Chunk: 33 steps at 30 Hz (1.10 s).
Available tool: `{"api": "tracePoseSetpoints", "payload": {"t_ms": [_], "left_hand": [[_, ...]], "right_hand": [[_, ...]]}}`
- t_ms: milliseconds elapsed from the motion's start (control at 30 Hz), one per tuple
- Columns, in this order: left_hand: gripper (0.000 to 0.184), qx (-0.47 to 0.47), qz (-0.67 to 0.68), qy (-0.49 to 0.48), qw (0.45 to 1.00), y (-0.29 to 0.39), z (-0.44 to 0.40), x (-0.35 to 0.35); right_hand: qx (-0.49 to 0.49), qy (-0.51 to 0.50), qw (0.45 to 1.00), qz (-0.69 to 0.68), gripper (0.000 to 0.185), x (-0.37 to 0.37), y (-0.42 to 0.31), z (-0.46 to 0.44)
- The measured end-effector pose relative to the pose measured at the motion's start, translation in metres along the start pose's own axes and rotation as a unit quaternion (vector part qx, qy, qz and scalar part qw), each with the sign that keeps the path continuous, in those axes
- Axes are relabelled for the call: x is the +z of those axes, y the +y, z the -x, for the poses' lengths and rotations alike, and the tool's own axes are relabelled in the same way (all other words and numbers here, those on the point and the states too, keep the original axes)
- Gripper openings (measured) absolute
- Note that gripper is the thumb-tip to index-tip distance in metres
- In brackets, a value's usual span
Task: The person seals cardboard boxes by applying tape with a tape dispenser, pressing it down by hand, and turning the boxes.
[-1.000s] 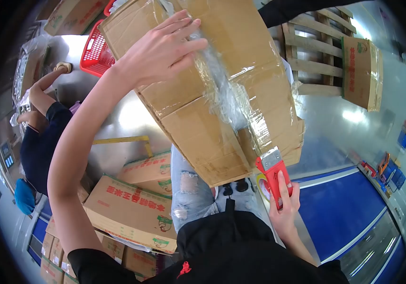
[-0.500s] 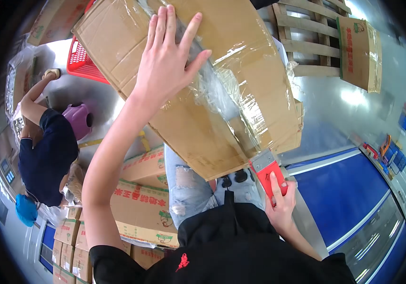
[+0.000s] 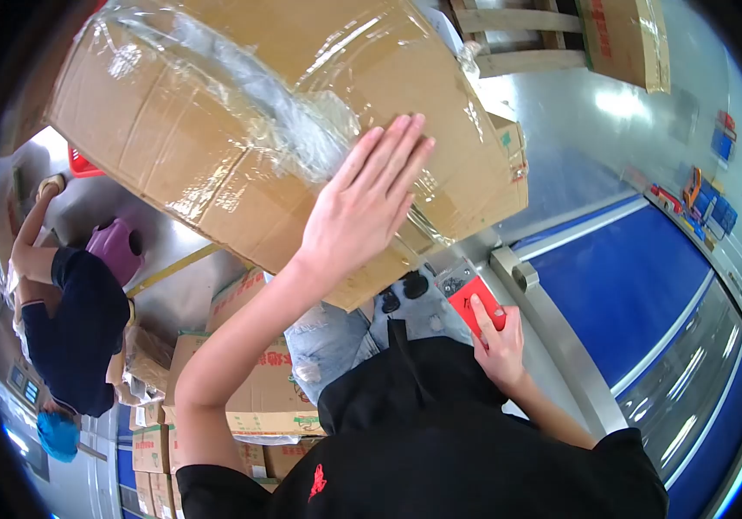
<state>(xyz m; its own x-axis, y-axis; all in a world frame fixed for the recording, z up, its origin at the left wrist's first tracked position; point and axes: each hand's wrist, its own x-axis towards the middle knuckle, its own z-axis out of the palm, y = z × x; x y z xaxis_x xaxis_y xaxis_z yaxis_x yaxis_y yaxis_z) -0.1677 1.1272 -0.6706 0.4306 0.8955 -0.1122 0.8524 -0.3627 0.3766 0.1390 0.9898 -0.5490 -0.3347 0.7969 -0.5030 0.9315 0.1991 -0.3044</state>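
A large cardboard box [image 3: 258, 199] fills the upper middle of the head view, tilted. Strips of clear tape cross it, wrinkled and bunched along the seam. My left hand [image 3: 362, 195] rests flat on its top, fingers stretched out over the taped seam. In my right hand [image 3: 501, 346] is a red hand tool with a metal head [image 3: 473, 303], my fingers closed round its body. It sits just off the box's near corner, apart from the cardboard. What kind of tool it is, I cannot make out.
Printed cartons [image 3: 271, 389] are stacked at lower left. A person in a dark shirt and blue cap [image 3: 77, 329] bends at the left near a purple stool [image 3: 115, 251]. A wooden pallet [image 3: 522, 60] lies at upper right; a blue panel [image 3: 622, 285] is on the right.
The box has shifted left and up in view. My left hand has slid along the seam towards the near end. The red tool has moved slightly left and away from the box edge.
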Motion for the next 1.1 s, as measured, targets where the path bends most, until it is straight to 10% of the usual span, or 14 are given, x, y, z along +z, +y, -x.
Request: {"api": "tracePoseSetpoints", "payload": {"t_ms": [700, 967, 1033, 1100], "left_hand": [[0.083, -0.119, -0.003, 0.029, 0.993, 0.087, -0.013, 0.037], [0.082, -0.022, 0.002, 0.048, 0.999, 0.089, -0.01, 0.039], [0.082, -0.011, -0.011, 0.026, 1.0, 0.09, -0.015, 0.034], [0.081, -0.009, -0.059, -0.007, 0.998, 0.094, -0.015, 0.027]], "right_hand": [[0.034, -0.071, 0.993, 0.085, 0.076, -0.009, -0.028, -0.044], [0.023, -0.176, 0.953, 0.247, 0.045, -0.024, -0.057, -0.105], [0.051, -0.421, 0.857, 0.292, 0.029, 0.011, 0.037, -0.089], [0.087, -0.247, 0.933, 0.245, 0.026, 0.034, 0.143, -0.02]]}}
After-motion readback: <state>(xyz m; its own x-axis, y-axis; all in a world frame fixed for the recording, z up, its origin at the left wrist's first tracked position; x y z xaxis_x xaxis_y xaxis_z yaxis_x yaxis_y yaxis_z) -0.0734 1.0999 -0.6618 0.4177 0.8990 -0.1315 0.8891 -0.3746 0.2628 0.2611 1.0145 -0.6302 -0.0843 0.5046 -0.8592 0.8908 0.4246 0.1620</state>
